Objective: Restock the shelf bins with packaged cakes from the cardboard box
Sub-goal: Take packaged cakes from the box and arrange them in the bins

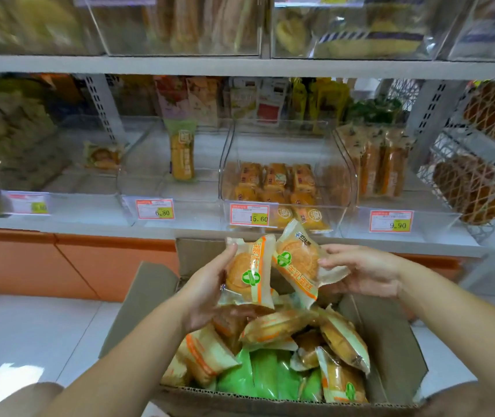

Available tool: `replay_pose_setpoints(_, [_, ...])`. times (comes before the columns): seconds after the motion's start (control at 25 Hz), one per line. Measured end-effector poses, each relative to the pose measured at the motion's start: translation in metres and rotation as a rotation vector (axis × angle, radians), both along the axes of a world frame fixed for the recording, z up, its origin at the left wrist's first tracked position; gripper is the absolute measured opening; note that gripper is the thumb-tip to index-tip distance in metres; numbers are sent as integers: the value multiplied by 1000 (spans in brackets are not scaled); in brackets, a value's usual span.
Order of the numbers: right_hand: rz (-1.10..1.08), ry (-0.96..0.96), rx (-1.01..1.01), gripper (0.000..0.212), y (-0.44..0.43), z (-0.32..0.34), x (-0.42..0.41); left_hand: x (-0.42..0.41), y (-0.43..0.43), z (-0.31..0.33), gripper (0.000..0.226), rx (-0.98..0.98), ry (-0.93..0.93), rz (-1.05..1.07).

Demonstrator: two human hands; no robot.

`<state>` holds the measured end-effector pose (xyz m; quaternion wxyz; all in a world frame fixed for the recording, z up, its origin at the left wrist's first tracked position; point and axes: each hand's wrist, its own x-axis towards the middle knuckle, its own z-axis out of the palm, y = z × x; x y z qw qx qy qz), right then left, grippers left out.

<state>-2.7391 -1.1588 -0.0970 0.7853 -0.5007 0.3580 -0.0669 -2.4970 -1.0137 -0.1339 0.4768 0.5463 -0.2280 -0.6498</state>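
Note:
An open cardboard box (390, 332) stands on the floor below me, holding several packaged cakes (273, 326) and green packets (258, 374). My left hand (207, 290) grips one round cake in a clear wrapper with orange and green print (247, 272), held above the box. My right hand (363, 269) pinches a second wrapped cake (296, 260) by its right edge, tilted, next to the first. Straight ahead on the shelf, a clear bin (342, 212) with a 15.60 tag holds several orange-wrapped cakes (276, 182).
To the left are two clear bins: one with a 6.80 tag (156, 209) and a single upright packet (182, 155), one with a single cake (103, 156). Right bin (439, 221), tagged 9.90, holds tall packets. A wire basket of netted breads (475, 188) stands far right. White floor tiles lie left.

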Motion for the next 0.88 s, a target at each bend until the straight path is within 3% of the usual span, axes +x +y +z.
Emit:
replay_pose_setpoints(0.08, [6,-10,-5,52,5,8,15,12,9,14,50,-70,-107,-36])
replay_pose_setpoints(0.24, [39,-50,-34,73,18,22,48,48,30,42,65,-129,-286,-116])
replay_pose_setpoints(0.32, [54,-64,-112,79,27,34,67,70,41,62,59,-164,-383,-112])
replay_pose_setpoints(0.44, [70,4,-373,71,38,59,103,106,57,92,64,-210,-498,-16])
replay_pose_setpoints(0.64, [18,-69,-686,31,37,109,208,176,85,112,61,-213,-652,283])
replay_pose_setpoints(0.8, [48,-58,-916,41,14,130,328,231,106,105,58,-135,-849,328])
replay_pose_setpoints(0.88, [92,70,-1096,54,6,134,389,251,108,100,56,-121,-892,392])
